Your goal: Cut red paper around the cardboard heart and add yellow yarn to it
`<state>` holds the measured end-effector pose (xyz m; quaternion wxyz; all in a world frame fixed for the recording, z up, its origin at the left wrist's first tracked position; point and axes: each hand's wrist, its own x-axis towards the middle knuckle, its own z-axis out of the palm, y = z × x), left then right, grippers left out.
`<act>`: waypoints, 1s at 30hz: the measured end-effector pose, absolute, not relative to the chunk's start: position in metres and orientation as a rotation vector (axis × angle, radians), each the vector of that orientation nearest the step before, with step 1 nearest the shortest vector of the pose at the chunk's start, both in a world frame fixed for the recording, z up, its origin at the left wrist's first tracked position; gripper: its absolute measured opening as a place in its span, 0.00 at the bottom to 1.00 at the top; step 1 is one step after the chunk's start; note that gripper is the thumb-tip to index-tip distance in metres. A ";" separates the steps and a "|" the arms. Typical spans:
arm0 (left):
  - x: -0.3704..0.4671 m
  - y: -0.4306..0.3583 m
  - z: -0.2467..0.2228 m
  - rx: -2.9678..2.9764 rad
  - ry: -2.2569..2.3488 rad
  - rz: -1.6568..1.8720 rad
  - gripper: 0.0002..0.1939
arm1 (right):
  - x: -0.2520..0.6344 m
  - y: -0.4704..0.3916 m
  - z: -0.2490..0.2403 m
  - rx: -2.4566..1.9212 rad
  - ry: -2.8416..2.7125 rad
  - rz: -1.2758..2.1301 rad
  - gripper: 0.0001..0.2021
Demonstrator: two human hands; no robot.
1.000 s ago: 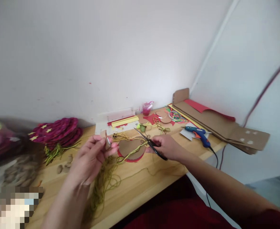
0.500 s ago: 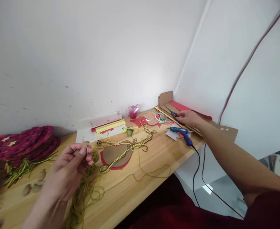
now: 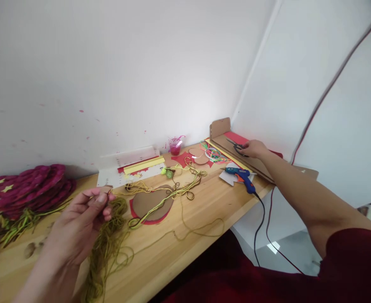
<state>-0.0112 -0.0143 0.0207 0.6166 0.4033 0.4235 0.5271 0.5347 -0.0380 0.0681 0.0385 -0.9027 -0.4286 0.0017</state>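
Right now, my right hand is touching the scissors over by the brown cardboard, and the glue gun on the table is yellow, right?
Not quite: the glue gun is mostly blue, not yellow, as the head view shows. Your right hand is touching the scissors by the brown cardboard, as you said.

Purple stack w/ yellow stars, L end of table. Plastic cup w/ pink liquid nr back wall; pink spots on wall. Yellow strips on white paper. Dark-red cable along R wall.
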 end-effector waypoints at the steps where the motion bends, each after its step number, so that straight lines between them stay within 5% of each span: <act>1: -0.012 -0.014 0.020 0.924 0.962 1.228 0.20 | 0.534 -0.033 0.069 -2.772 -1.316 -0.018 0.15; 7: -0.014 -0.010 0.019 0.908 0.877 1.319 0.26 | 0.484 -0.019 0.072 -2.492 -1.464 -0.148 0.20; 16: -0.015 -0.007 0.022 0.900 0.852 1.490 0.20 | 0.331 -0.077 0.070 -1.668 -2.201 0.550 0.12; 30: -0.025 -0.005 0.029 0.851 0.878 1.601 0.14 | 0.281 -0.080 0.064 -1.404 -2.419 0.506 0.11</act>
